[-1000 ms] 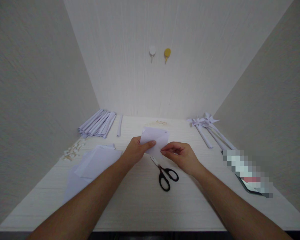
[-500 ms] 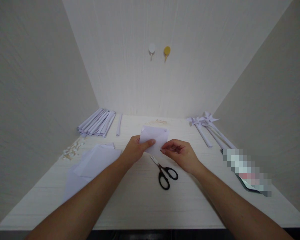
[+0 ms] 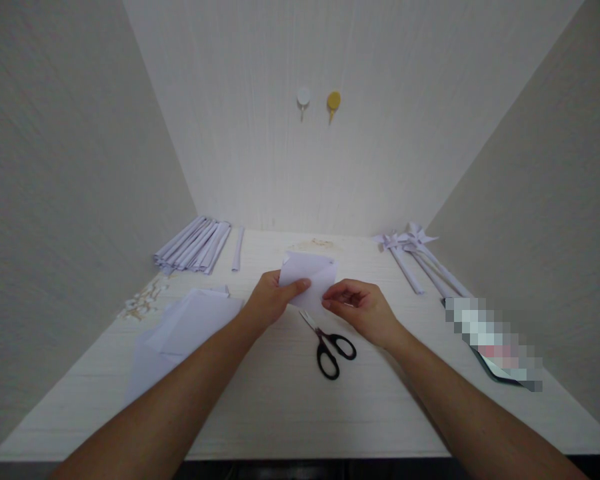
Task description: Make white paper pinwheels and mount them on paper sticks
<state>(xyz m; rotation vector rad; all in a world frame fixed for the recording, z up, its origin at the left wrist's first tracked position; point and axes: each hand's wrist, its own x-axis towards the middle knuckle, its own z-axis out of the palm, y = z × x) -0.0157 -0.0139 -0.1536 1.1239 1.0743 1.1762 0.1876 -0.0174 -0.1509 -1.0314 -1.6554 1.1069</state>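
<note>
The paper [image 3: 314, 268] is at the middle of the scene, held up over the table [image 3: 280, 417], just far of the scissors [image 3: 326, 343]. The left hand [image 3: 275, 293] is clamped on its left side, thumb flat on the face turned to the wearer; the other fingers are behind it and how they lie cannot be told. On the right hand [image 3: 359, 308], thumb and forefinger are together at the near right edge, seemingly with a bit of the paper pinched between them, though the overlap is small; the other fingers curl in toward the palm. The paper should weigh next to nothing and be thin and limp, stiffer only along folds; faint diagonal lines on its face may be creases, and its far corners look turned over. It would likely bend or crumple under a hard squeeze, tear if the hands pulled apart, and slide a little under dry fingertips. A broad, light hold suits it best: thumb flat near the middle of the left side, as here, with a fingertip pinch right at an edge or corner on the right. The scissors lie loose, points facing far, close enough under the paper that a low edge could brush them.
</note>
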